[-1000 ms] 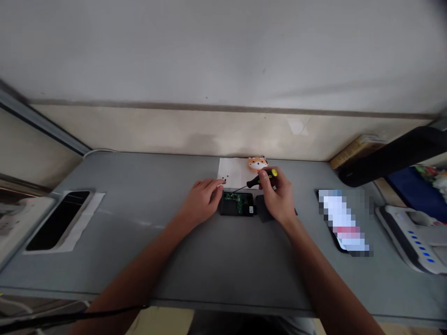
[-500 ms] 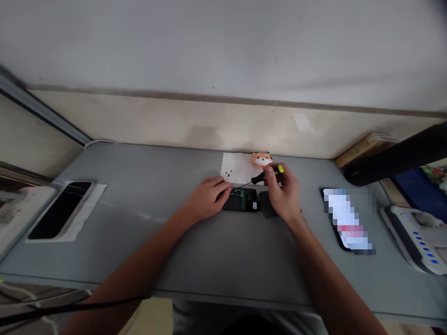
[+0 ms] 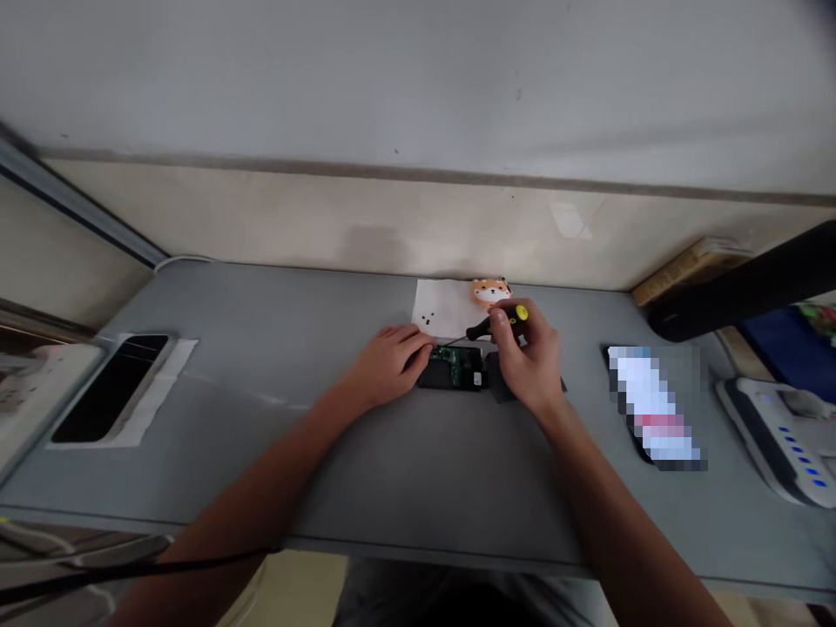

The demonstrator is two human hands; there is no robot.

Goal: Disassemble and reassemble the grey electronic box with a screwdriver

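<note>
An opened black electronic device with a green circuit board (image 3: 456, 369) lies on the desk in front of me. My left hand (image 3: 394, 364) grips its left end, thumb and fingers close together at the corner. A black screwdriver with a yellow cap (image 3: 480, 330) is held in my right hand (image 3: 530, 357). Its thin shaft slants down to the left, with the tip at the board's upper left edge by my left fingertips. Whether the tip sits on a screw is too small to tell. Partly under my right hand lies a dark flat piece (image 3: 500, 380).
Behind the device, white paper (image 3: 448, 302) bears several tiny dark pieces (image 3: 428, 319) and an orange animal-face case (image 3: 491, 292). A phone (image 3: 653, 405) and a power strip (image 3: 784, 440) lie right; another phone (image 3: 111, 387) rests on paper at left. A black cylinder (image 3: 744, 287) stands at back right.
The whole view has shifted slightly. Both hands keep nearly the same place, and the screwdriver's tip stays by the upper left edge of the board.
</note>
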